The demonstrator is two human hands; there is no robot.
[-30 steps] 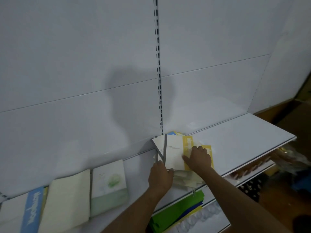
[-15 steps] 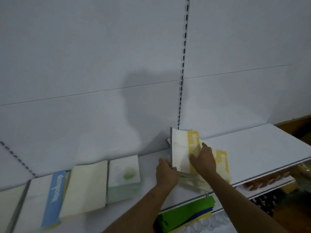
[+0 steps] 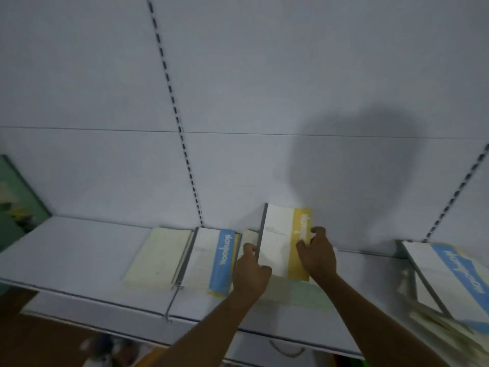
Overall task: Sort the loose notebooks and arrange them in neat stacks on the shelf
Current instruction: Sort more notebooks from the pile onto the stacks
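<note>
White shelf, frame centre: two notebook stacks placed; yellow notebook gripped by left hand and right hand, unplaced; loose pile lower right unsorted.

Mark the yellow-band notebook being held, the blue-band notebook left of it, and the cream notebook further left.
Yellow-band notebook [image 3: 276,245]: head view, on its white cover.
Blue-band notebook [image 3: 222,260]: head view, on the blue band.
Cream notebook [image 3: 158,256]: head view, middle of its cover.

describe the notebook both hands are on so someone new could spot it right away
On the white shelf, right of the slotted wall strip, the left hand and right hand hold the yellow-banded notebook. Its neighbours carry blue bands or plain cream covers.
</note>
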